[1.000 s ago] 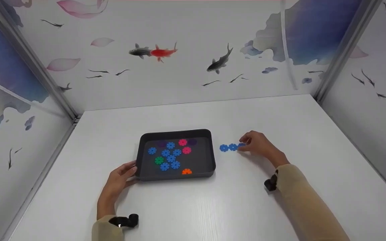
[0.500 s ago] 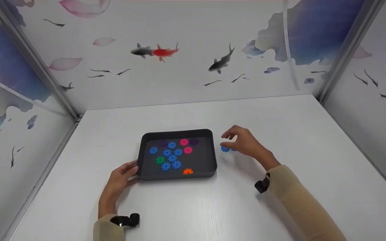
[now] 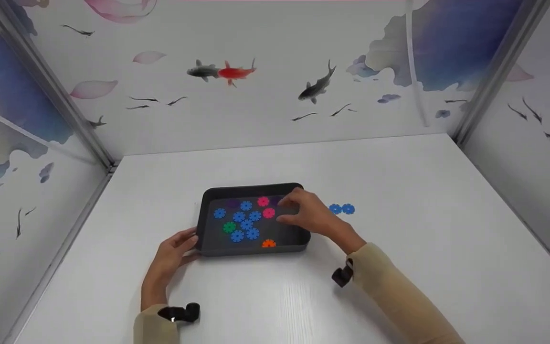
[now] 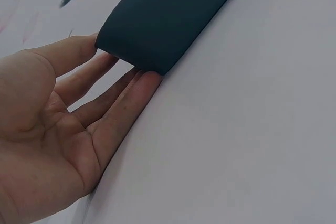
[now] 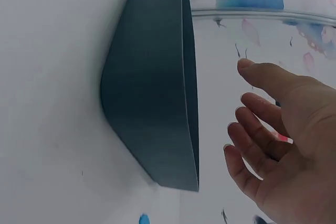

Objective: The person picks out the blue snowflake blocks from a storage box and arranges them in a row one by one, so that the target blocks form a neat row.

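In the head view, my left hand (image 3: 172,258) rests at the near left corner of a dark grey tray (image 3: 251,252). The left wrist view shows its nearly straight fingers (image 4: 123,111) touching the tray's outer wall (image 4: 157,19). My right hand (image 3: 311,212) hangs over the tray's right side, thumb and fingers apart, holding nothing. Inside the tray lie several flower-shaped plastic discs: blue discs (image 3: 247,224), pink discs (image 3: 269,213), a green disc (image 3: 229,227), an orange disc (image 3: 269,243) and dark purple discs (image 3: 234,204). The right hand (image 5: 283,135) appears empty in the right wrist view.
A row of joined blue discs (image 3: 348,209) lies on the white table (image 3: 265,291) right of the tray, its left end partly behind my right hand. Printed panels (image 3: 275,119) enclose the back and sides.
My right hand has let go of the blue disc row and moved left, over the tray. The left hand stays at the tray's corner.
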A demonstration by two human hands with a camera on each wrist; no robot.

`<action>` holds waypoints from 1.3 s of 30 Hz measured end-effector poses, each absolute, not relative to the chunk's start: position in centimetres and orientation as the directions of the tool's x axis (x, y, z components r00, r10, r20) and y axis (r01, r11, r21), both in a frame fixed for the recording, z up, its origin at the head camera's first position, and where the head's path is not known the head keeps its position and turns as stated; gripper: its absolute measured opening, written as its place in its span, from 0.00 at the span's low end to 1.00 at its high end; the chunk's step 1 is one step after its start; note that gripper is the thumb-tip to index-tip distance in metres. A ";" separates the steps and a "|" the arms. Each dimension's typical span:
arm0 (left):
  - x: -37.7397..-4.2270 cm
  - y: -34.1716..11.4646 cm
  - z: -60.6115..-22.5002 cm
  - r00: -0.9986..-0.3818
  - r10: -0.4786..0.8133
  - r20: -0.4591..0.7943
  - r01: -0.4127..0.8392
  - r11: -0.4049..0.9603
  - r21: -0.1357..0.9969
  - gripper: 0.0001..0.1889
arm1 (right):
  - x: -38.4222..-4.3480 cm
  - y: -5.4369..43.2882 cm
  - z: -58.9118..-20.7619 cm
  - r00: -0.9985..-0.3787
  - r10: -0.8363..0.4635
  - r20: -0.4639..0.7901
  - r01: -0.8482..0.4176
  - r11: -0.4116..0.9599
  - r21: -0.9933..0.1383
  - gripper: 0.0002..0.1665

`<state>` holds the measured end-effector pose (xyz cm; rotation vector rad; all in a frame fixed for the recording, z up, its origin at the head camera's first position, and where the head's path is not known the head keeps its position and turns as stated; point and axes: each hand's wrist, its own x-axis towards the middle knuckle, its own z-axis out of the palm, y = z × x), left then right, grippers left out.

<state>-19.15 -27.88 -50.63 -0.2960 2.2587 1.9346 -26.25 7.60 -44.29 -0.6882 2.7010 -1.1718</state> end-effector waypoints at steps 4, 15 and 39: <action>-19.1 -27.9 -50.6 -0.969 -0.051 -0.243 -0.248 0.156 0.956 0.26 | -25.8 5.4 -45.0 -0.882 -0.467 0.060 -0.360 0.586 -0.726 0.23; -19.1 -27.8 -50.6 -0.964 -0.065 -0.257 -0.264 0.151 0.953 0.26 | -25.2 2.3 -47.3 -0.840 -0.539 0.061 -0.418 0.571 -0.707 0.21; -19.3 -27.9 -50.8 -0.965 -0.081 -0.250 -0.260 0.149 0.954 0.26 | -25.5 0.0 -48.9 -0.908 -0.419 0.011 -0.295 0.619 -0.728 0.21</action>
